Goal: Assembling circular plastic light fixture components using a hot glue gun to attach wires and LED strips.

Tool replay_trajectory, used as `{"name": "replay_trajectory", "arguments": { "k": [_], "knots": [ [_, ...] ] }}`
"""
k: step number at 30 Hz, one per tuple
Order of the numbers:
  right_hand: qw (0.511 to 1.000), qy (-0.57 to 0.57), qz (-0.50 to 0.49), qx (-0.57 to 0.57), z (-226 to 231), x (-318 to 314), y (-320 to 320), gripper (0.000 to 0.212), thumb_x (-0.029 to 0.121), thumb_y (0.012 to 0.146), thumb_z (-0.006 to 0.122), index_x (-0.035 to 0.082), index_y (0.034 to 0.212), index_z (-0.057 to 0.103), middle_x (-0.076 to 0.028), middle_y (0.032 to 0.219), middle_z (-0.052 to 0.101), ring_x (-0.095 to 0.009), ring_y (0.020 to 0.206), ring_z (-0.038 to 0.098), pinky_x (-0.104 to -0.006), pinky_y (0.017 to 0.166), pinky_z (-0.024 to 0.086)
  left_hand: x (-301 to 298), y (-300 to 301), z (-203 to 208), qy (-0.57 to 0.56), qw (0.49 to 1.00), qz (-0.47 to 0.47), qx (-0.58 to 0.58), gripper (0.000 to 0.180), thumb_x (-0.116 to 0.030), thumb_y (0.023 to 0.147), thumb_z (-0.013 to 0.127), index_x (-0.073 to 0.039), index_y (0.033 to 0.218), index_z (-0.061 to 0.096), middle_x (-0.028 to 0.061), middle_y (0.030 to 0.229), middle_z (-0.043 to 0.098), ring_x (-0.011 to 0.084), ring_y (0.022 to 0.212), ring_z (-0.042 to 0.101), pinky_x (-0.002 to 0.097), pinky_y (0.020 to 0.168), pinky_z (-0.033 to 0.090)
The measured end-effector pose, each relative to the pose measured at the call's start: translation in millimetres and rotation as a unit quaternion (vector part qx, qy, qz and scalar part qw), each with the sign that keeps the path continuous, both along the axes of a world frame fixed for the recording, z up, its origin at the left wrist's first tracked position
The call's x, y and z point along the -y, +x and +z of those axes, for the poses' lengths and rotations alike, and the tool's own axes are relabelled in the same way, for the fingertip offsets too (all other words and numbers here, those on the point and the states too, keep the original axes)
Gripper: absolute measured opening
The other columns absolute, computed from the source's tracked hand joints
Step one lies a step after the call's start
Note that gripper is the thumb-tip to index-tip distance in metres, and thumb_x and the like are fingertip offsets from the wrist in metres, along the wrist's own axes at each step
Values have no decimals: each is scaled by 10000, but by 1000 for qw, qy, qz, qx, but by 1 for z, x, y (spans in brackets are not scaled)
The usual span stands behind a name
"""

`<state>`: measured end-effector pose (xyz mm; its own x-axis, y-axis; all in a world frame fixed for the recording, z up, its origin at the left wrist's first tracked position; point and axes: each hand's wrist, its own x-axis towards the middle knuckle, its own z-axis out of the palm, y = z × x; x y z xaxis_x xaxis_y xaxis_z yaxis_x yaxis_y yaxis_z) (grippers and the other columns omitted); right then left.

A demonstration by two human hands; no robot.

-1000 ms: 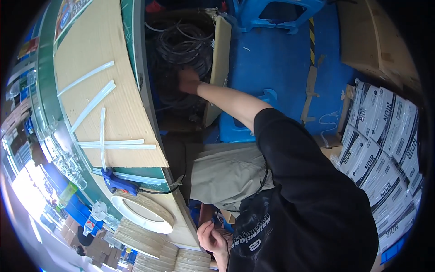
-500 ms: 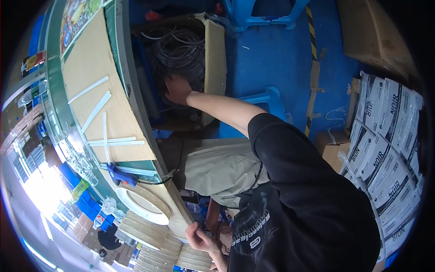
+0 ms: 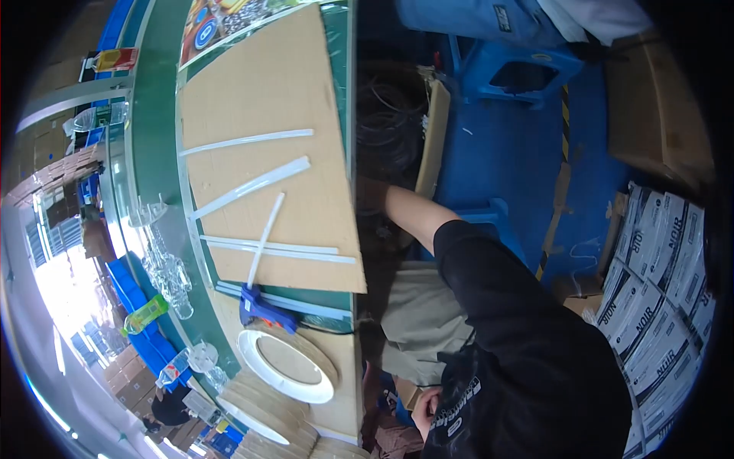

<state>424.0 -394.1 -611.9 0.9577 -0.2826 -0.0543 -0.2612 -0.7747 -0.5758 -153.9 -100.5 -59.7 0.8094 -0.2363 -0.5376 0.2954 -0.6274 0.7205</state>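
My right arm, in a black sleeve, reaches past the table edge into a shadowed open carton (image 3: 433, 138) of dark coiled cable or tubing (image 3: 386, 115). Only the wrist of my right hand (image 3: 373, 196) shows dimly; its fingers are hidden. Close against my black shirt is my left hand (image 3: 426, 411), its fingers curled; whatever they may hold is out of sight. On the table, a blue glue gun (image 3: 264, 310) lies between a cardboard sheet (image 3: 260, 92) and a white oval ring (image 3: 321, 390). Several translucent white sticks (image 3: 256, 186) are spread over the cardboard.
Pale ribbed stacks (image 3: 267, 405) stand by the ring. Blue plastic stools (image 3: 527, 73) are on the blue floor, one beside my arm. Another person's blue clothing (image 3: 474, 15) shows at the top. Wrapped white cartons (image 3: 657, 260) and a brown box (image 3: 657, 107) line the right.
The view has shifted, so the table covers more of the carton and hides my right hand. My left hand has moved from the table edge to my shirt. Another person's clothing appears at the top.
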Motion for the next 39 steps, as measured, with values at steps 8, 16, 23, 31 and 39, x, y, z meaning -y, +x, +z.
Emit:
{"name": "replay_trajectory", "arguments": {
  "k": [8,16,23,31,39],
  "knots": [
    [984,168,10,-60,-57,-75,-92,527,367,839,672,-39,1171,624,-248,1080,683,-378,1019,674,-487,898,535,-40,19,-20,7,974,205,-95,174,-95,1013,595,54,1088,648,135,1001,730,175,916,677,292,863,519],
    [949,303,-51,-75,-2,-37,-149,533,369,831,683,-23,1187,625,-233,1087,683,-361,1031,670,-476,898,534,-38,33,-27,2,969,222,-108,155,-67,1009,590,59,1086,640,132,982,728,155,881,676,270,822,522],
    [903,414,-104,-48,95,57,-106,540,370,824,692,-9,1201,625,-219,1094,682,-346,1040,667,-466,898,532,-48,3,-51,-49,962,256,-77,150,-32,1012,569,48,1121,633,149,1018,720,164,908,669,284,847,525],
    [826,537,-167,-38,189,149,-174,549,372,816,703,7,1218,625,-204,1101,682,-329,1051,664,-455,899,531,-46,-10,-73,-129,964,217,-87,191,-63,1007,604,52,1157,631,133,1025,714,148,897,649,271,857,504],
    [778,582,-146,-185,390,200,-305,607,244,751,635,-23,1285,531,-179,1129,609,-318,1059,598,-548,906,508,-13,17,-49,-81,988,112,-63,204,-73,1027,535,54,1152,635,122,1043,712,158,941,664,280,866,518]
  ]
}}
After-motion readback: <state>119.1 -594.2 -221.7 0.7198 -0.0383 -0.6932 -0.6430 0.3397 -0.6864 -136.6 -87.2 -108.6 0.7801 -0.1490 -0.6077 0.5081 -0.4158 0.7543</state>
